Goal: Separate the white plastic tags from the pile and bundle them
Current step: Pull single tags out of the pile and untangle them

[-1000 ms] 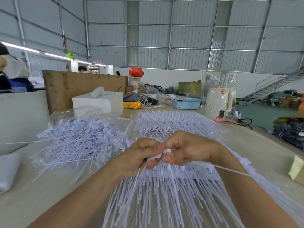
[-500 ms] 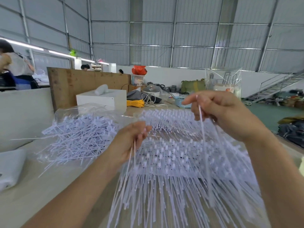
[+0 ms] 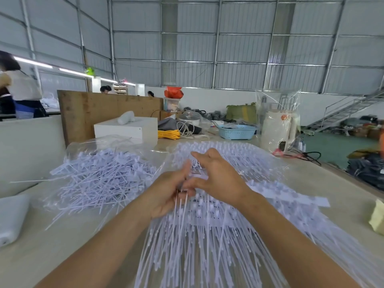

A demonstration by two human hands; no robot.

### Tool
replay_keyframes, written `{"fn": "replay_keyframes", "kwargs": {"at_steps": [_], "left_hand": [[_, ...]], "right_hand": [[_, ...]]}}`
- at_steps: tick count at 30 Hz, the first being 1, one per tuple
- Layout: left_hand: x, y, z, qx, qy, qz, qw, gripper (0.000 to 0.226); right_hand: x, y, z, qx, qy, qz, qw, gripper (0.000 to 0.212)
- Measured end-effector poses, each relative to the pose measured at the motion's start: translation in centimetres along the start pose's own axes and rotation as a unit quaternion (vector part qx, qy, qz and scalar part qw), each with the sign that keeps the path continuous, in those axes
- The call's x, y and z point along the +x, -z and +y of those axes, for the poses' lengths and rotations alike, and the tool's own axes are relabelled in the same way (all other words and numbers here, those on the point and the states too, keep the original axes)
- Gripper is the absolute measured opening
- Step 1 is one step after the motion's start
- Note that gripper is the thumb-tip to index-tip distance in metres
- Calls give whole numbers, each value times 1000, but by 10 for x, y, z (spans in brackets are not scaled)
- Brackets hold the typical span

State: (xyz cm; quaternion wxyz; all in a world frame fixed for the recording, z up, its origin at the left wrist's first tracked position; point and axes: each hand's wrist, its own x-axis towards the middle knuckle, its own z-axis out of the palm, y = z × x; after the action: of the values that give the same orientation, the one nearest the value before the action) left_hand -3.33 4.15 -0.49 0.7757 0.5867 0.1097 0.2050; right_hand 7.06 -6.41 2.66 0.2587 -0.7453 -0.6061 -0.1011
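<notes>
Hands [image 3: 193, 181] mid tags [image 3: 207, 235], L gripping few.

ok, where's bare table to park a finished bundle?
Bare tabletop on the right, between the spread tags and the table edge, short of the yellow object. A strip lower left, below the loose pile. Centre is crowded: both hands work there.

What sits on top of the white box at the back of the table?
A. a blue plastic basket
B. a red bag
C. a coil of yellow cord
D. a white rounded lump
D: a white rounded lump lies on the white rectangular box; the blue perforated plastic basket and the yellow coiled cord rest on the table beside it.
</notes>
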Motion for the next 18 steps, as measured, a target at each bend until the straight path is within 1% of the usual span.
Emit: {"fn": "replay_keyframes", "kwargs": {"at_steps": [1, 2, 3, 4, 5, 6, 8, 11, 15, 18], "left_hand": [[0, -3, -2, 43, -9, 11, 999, 47], [0, -5, -4, 66, -17, 29, 997, 36], [1, -8, -6, 72, -22, 53, 996, 25], [0, -10, -6, 68, -28, 79, 994, 16], [0, -10, -6, 66, -37, 101, 992, 13], [0, -11, -5, 68, -46, 114, 990, 12], [-1, -11, -3, 89, -65, 106, 988, 12], [-6, -13, -5, 137, -92, 56, 985, 20], [-8, -10, 0, 153, -84, 9, 985, 20], [-10, -8, 4, 158, -71, -19, 985, 19]], "right_hand": [[-1, 3, 6, 28, -6, -25, 999, 83], [-3, 7, 12, 40, -11, -54, 998, 77], [-5, 12, 17, 47, -10, -84, 995, 64], [-8, 16, 21, 61, -8, -110, 992, 44], [-10, 19, 25, 91, -9, -127, 988, 23], [-12, 20, 26, 121, -12, -135, 983, 19], [-14, 19, 27, 138, -14, -126, 982, 30], [-16, 18, 27, 147, 10, -113, 983, 27], [-19, 18, 27, 256, -4, -152, 955, 23], [-19, 22, 24, 280, -13, -203, 938, 21]]}}
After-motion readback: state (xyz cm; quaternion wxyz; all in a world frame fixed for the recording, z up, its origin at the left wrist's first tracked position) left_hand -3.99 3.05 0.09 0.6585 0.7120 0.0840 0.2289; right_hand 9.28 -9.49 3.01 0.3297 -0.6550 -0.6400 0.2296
